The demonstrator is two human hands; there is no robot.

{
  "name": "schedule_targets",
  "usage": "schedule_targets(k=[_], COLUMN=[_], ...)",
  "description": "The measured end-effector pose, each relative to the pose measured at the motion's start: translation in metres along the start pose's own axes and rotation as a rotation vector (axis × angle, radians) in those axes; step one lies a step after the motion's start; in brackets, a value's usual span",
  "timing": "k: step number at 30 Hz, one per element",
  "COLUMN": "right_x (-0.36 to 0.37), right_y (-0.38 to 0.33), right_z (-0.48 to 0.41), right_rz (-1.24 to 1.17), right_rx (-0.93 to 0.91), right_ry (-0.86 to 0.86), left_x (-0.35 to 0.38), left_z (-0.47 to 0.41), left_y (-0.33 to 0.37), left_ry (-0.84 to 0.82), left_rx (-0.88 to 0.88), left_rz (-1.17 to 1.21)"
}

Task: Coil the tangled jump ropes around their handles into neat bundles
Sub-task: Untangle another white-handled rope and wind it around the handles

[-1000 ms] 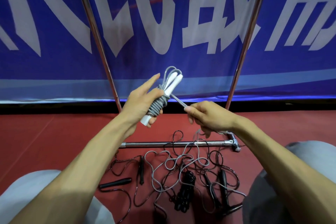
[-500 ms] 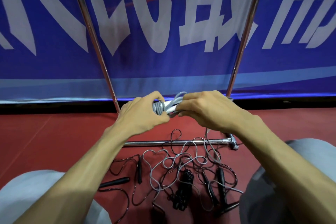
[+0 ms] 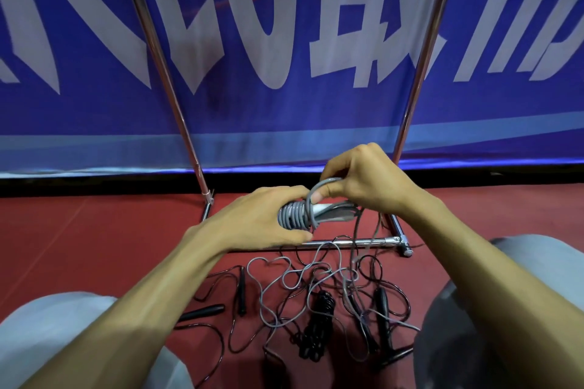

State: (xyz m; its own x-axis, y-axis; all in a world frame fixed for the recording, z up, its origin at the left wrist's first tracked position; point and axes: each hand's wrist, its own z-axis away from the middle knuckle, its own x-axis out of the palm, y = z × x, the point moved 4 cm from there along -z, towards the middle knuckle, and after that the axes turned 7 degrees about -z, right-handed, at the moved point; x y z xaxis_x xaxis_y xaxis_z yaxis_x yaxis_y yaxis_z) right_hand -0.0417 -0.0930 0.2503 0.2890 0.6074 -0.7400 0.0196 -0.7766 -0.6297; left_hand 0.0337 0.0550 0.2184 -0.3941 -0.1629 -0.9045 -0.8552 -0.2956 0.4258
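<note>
- Grey jump rope bundle point(image 3: 295, 215): smooth round cord wound in tight, ridged turns around pale glossy handles point(image 3: 331, 211), held in the air between my hands, above the tangle on the floor.
- My left hand point(image 3: 252, 221) wraps the coiled end, fingers curled round it.
- My right hand point(image 3: 363, 180) sits close against it, pinching a loop of the same cord between thumb and fingers.
- Below my hands, loose grey cord point(image 3: 284, 281) curls over thin shiny black ropes point(image 3: 316, 325) on the matte red floor point(image 3: 94, 246); a stubby black handle point(image 3: 203, 313) lies near my left forearm.
- Just beyond the tangle runs a chrome bar point(image 3: 354, 242); slanted poles point(image 3: 164, 73) rise on either side of my hands against a blue banner point(image 3: 284, 110).
- Open floor lies left of my left hand; my grey-trousered knees point(image 3: 63, 335) bound both near sides.
</note>
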Motion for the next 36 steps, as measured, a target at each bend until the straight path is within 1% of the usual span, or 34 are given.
schedule_targets(k=[2, 4, 6, 7, 10, 11, 13, 17, 19, 21, 24, 28, 29, 32, 34, 36], right_x=[-0.002, -0.003, 0.000, 0.003, 0.009, 0.011, 0.015, 0.023, 0.026, 0.024, 0.022, 0.024, 0.025, 0.027, 0.026, 0.023], right_y=[0.004, 0.011, 0.018, 0.020, 0.021, 0.019, 0.012, 0.010, 0.011, 0.011, 0.010, -0.001, -0.005, -0.017, -0.027, -0.033], right_z=[-0.002, -0.004, -0.006, -0.006, -0.006, -0.005, -0.005, -0.001, 0.001, 0.002, 0.005, 0.007, 0.009, 0.013, 0.016, 0.016], right_rz=[-0.090, -0.181, -0.244, -0.247, -0.194, -0.165, -0.099, 0.003, 0.040, 0.024, 0.021, 0.135, 0.168, 0.229, 0.238, 0.218], right_rx=[0.042, 0.076, 0.081, 0.074, 0.071, 0.061, 0.030, 0.021, 0.024, 0.043, 0.093, 0.061, 0.042, -0.055, -0.112, -0.182], right_ry=[-0.014, -0.040, -0.093, -0.112, -0.114, -0.110, -0.114, -0.208, -0.240, -0.250, -0.297, -0.372, -0.385, -0.419, -0.428, -0.381], left_x=[-0.003, -0.005, -0.009, -0.012, -0.021, -0.023, -0.025, -0.025, -0.029, -0.032, -0.034, -0.033, -0.033, -0.033, -0.031, -0.028], left_z=[0.000, -0.001, -0.001, -0.001, -0.001, 0.000, 0.002, 0.001, 0.001, 0.001, 0.002, 0.005, 0.005, 0.005, 0.004, 0.003], left_y=[0.003, 0.006, 0.007, 0.006, 0.003, 0.002, 0.003, -0.002, -0.005, -0.008, -0.021, -0.034, -0.036, -0.038, -0.039, -0.037], left_ry=[0.049, 0.129, 0.193, 0.201, 0.208, 0.214, 0.241, 0.329, 0.362, 0.394, 0.476, 0.489, 0.490, 0.466, 0.438, 0.384], left_rx=[-0.062, -0.116, -0.127, -0.126, -0.123, -0.140, -0.192, -0.280, -0.280, -0.281, -0.333, -0.416, -0.423, -0.424, -0.410, -0.392], left_rz=[-0.046, -0.164, -0.166, -0.079, 0.413, 0.532, 0.654, 0.910, 0.960, 0.965, 0.865, 0.648, 0.553, 0.165, 0.038, -0.097])
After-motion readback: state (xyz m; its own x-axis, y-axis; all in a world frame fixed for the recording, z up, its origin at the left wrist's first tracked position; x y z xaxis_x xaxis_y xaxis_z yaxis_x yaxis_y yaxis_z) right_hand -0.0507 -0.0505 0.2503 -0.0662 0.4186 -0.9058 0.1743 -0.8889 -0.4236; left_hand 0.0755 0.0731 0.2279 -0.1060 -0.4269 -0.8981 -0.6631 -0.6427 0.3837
